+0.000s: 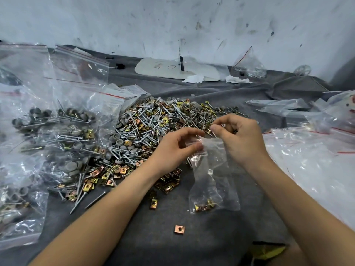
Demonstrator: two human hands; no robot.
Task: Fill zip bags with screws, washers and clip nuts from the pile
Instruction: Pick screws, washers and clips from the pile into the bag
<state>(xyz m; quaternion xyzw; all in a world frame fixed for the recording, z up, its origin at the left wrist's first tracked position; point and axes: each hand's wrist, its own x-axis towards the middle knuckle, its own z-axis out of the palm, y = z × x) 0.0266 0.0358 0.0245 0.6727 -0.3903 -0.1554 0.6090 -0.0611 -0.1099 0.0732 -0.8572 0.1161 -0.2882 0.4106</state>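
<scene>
Holding one zip bag, left hand and right hand fingers pinch its mouth.

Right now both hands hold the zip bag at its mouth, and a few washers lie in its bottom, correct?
Not washers: the head view shows clip nuts in the bottom of the zip bag. The left hand and right hand do hold its mouth.

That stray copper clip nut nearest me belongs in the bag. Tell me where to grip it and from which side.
Pinch the clip nut by two opposite edges, coming straight down from above. It lies flat on the grey cloth, hole up and alone, with all its sides free.
</scene>
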